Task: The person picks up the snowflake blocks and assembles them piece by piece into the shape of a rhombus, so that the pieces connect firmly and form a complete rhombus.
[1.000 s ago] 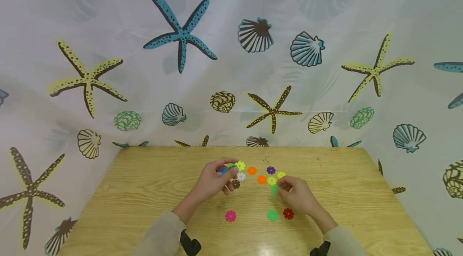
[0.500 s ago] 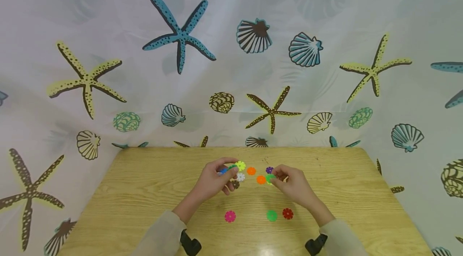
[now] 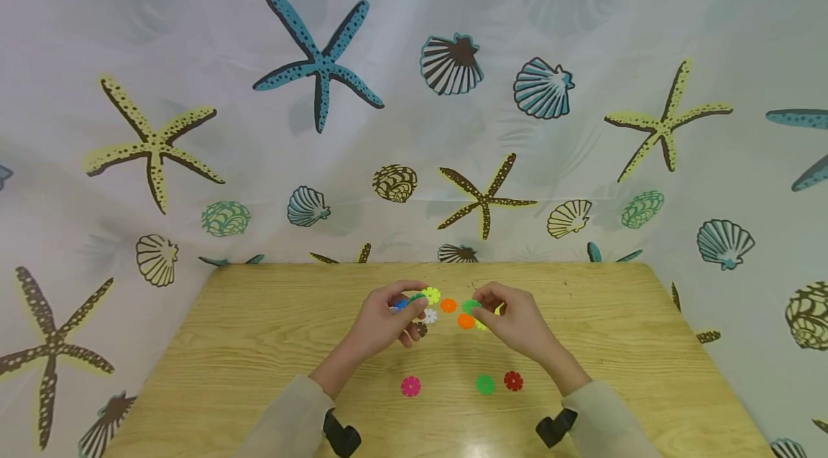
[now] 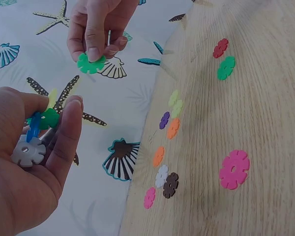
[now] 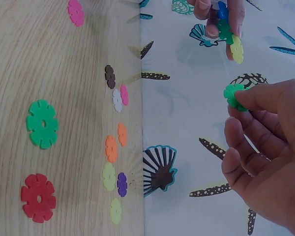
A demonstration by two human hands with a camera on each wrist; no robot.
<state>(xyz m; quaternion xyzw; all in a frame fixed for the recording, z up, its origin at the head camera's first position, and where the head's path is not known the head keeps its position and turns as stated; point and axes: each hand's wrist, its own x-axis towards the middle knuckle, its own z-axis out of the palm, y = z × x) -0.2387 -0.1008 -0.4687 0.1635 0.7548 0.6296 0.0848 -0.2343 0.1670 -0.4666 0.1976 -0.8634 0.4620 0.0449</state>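
Observation:
My left hand point(image 3: 387, 315) pinches a chain of notched plastic discs between thumb and fingers. In the left wrist view the chain shows a white disc point(image 4: 29, 152), a blue disc point(image 4: 34, 127) and a green disc point(image 4: 49, 118); a yellow disc point(image 5: 237, 49) sits at its end in the right wrist view. Facing it, my right hand point(image 3: 511, 318) holds a single light green disc point(image 5: 234, 96) by its edge between thumb and index finger. The disc and the yellow chain end are a short gap apart, both raised above the wooden table point(image 3: 291, 372).
Loose discs lie on the table: orange ones point(image 3: 448, 305), a purple one point(image 5: 122, 184), yellow ones, a white one point(image 4: 162, 176) and a brown one point(image 4: 170, 185). Nearer the person are a pink point(image 3: 410, 386), a green point(image 3: 485, 385) and a red disc point(image 3: 514, 381). A patterned curtain point(image 3: 401, 98) hangs behind.
My right hand has moved left and away from the body with the light green disc, closer to the chain. The left hand has stayed nearly still.

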